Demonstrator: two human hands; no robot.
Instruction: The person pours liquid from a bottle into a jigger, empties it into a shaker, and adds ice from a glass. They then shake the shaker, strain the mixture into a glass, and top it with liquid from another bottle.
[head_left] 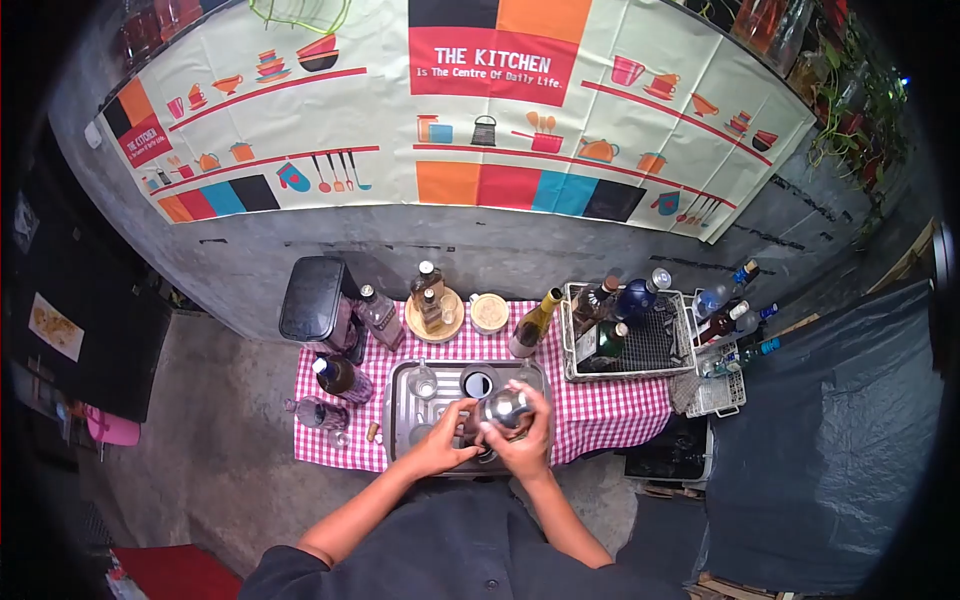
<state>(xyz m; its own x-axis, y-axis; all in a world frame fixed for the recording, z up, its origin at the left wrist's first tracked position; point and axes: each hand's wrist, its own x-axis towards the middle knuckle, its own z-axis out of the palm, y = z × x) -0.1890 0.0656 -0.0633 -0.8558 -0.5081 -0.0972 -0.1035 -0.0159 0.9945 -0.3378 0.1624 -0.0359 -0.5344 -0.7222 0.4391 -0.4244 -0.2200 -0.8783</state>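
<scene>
Both my hands are around a shiny metal shaker (507, 405), held tilted over the front of a ridged metal tray (398, 400). My right hand (527, 445) wraps its upper side, fingers curled over the rounded top. From the left, my left hand (440, 445) curves its fingers and thumb about the lower part, which is partly hidden. Just behind the shaker, a glass with dark liquid (478, 384) stands on the tray. A clear glass (423, 381) is at the tray's back left, and another clear glass (531, 375) sits at its back right.
On the checked tablecloth (620, 405) stand a dark-lidded container (315, 300), several bottles and a yellow-green bottle (535, 325). A round wooden board (415, 325) carries two bottles, beside a cup (489, 313). Right, a wire basket (575, 360) holds bottles. A cork (373, 431) lies left.
</scene>
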